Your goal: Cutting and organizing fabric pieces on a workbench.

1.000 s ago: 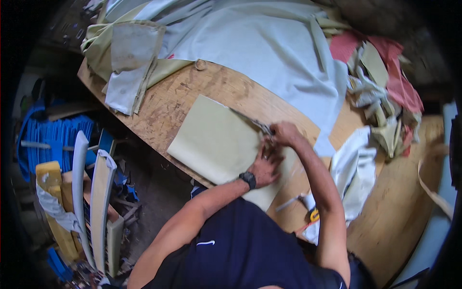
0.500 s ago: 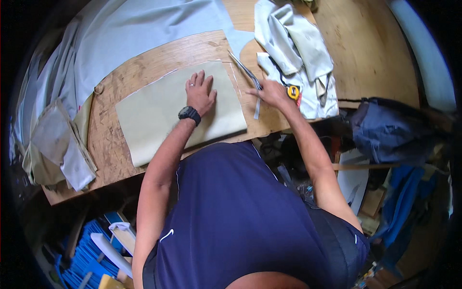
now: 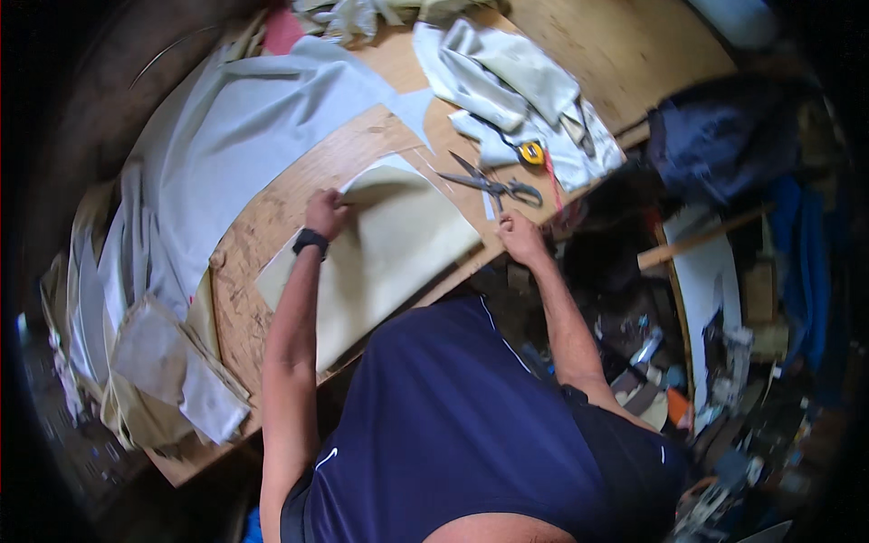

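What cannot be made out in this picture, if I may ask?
In the head view:
Right hand: blur leaves its contact with the scissors unclear.
Table beneath the cream sheet: covered by it.
Pale roll: cut off by the upper edge.
Clutter, lower right: blurred, too small.

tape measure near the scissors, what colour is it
The tape measure is yellow and black, head view.

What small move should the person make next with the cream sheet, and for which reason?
Probably the left hand should lift the edge of the cream sheet a little higher: its fingers appear to pinch that edge, which curls up from the wooden table, and the scissors lie to the right of the sheet, out of its way.
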Tool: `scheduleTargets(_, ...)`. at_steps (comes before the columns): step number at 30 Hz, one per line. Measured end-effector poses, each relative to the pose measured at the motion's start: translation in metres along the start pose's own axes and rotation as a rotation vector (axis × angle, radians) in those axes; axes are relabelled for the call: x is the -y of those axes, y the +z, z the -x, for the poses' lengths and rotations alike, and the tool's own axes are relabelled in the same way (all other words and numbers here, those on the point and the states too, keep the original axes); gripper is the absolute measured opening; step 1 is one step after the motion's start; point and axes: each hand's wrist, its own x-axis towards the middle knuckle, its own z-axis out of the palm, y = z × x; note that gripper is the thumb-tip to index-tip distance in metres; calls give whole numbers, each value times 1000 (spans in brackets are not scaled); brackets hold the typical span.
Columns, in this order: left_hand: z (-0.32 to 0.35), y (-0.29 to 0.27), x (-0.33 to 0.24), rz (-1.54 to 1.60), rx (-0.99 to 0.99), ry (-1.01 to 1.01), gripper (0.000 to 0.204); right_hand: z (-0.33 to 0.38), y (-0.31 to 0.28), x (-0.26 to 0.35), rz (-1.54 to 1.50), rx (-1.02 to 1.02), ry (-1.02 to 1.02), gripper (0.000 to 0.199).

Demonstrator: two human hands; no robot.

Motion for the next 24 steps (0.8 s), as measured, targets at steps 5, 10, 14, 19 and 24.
scheduleTargets(5,6,-5,24,633,31,37,42,23,59,-35,-483,6,133,35)
scheduleTargets(10,3,-7,2,-183,-89,-18,66,19,74,11,-696,98,452,42)
scheduleTargets(14,-5,-18,-2,-77,196,-244,53,12,90,42,-613,-68,216,33)
scheduleTargets(19,40,-87,-34,574,331,-9,51,-22,109,15,-1082,-226,-79,44)
scheduleTargets(24,100,-135,-95,885,-89,243,38,-18,65,75,-1303,427,-39,51)
